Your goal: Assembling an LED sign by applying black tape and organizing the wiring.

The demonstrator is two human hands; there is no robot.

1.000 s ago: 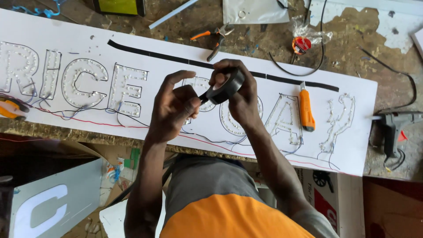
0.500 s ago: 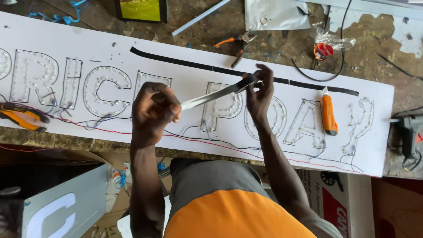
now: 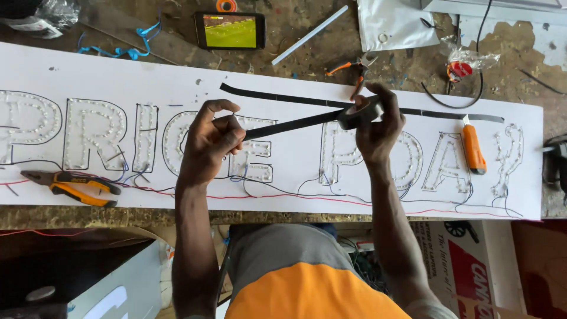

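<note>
Item: roll of black tape [image 3: 358, 113], held above the white sign board [image 3: 295, 171] on the table. Right hand [image 3: 378, 127] fingers grip the roll; left hand [image 3: 208, 145] fingers pinch the drawn-out strip [image 3: 289, 124]. Step: unrolling a length. Next move likely calls for severing the strip cleanly.

The left hand [image 3: 209, 142] and right hand [image 3: 375, 127], close together a second ago, have drawn well apart, stretching a long strip of black tape [image 3: 292, 124] (taut) from the tape roll [image 3: 358, 113] between them.
</note>
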